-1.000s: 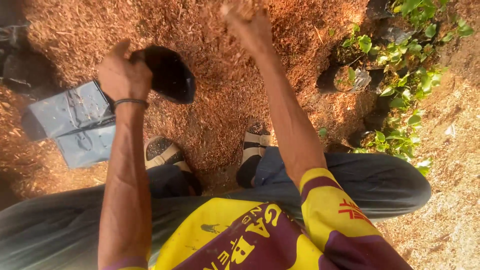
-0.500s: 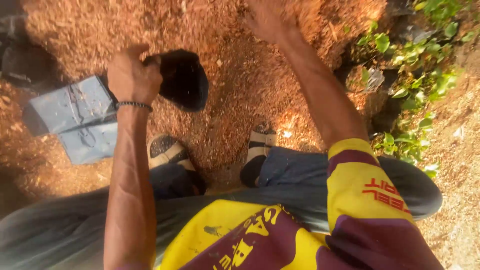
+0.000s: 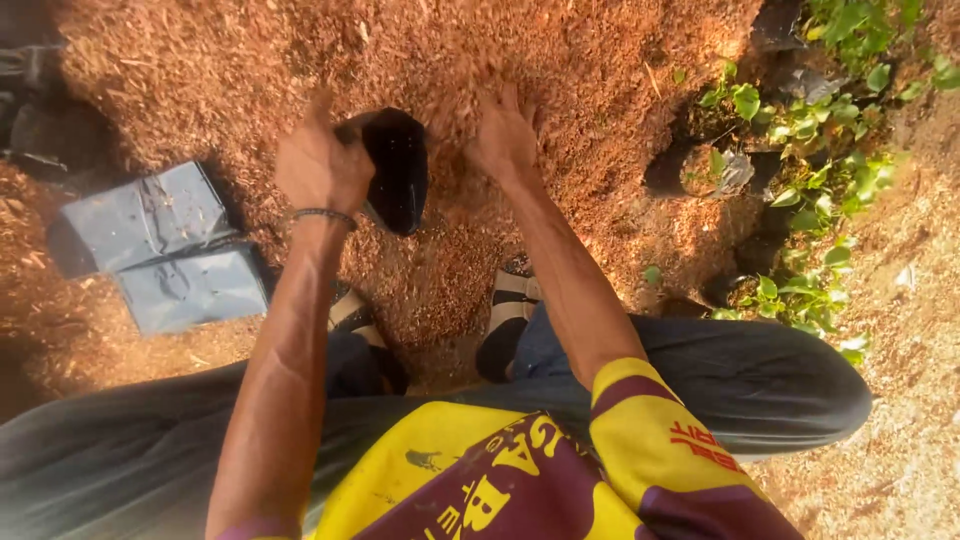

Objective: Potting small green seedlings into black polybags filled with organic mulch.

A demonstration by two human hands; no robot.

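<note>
- Hands both working at upper centre of the frame, over the sawdust heap (image 3: pixel 560 60).
- Your left hand (image 3: pixel 322 165) is gripping the rim of a black grow bag (image 3: pixel 398 170), holding it open.
- Your right hand (image 3: pixel 503 135) is cupping loose sawdust just beside the bag's mouth.
- Flat grey bags (image 3: pixel 160 245) are lying at left.

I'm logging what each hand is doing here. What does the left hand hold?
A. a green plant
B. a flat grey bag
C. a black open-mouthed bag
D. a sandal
C: the left hand grips the rim of the black bag, held open above the reddish sawdust, while the right hand is at its mouth amid loose sawdust.
</note>
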